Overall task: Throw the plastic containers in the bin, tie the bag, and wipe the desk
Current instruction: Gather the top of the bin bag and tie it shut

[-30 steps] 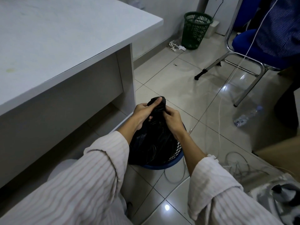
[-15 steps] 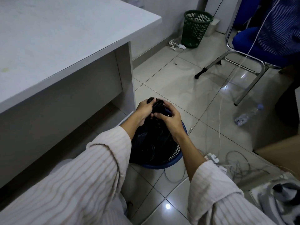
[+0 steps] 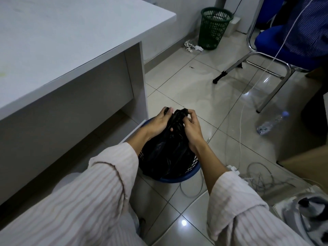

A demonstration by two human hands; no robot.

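A black bin bag (image 3: 166,150) sits in a blue mesh bin (image 3: 179,178) on the tiled floor beside the white desk (image 3: 62,50). My left hand (image 3: 159,121) grips the gathered top of the bag from the left. My right hand (image 3: 191,126) pinches the bag's top from the right, fingers curled round the twisted plastic. The two hands are close together over the bag's neck. What is inside the bag is hidden. A faint yellowish stain (image 3: 3,74) shows on the desk top at far left.
A green mesh bin (image 3: 213,29) stands by the wall with paper scraps (image 3: 192,47) beside it. A blue chair (image 3: 284,48) with metal legs is at right. A plastic water bottle (image 3: 271,123) lies on the floor. White cables (image 3: 255,176) trail near the bin; an iron (image 3: 307,217) sits bottom right.
Both hands have worked the bag's top down and apart slightly, the neck now lower and more bunched between them. The view has shifted a little.
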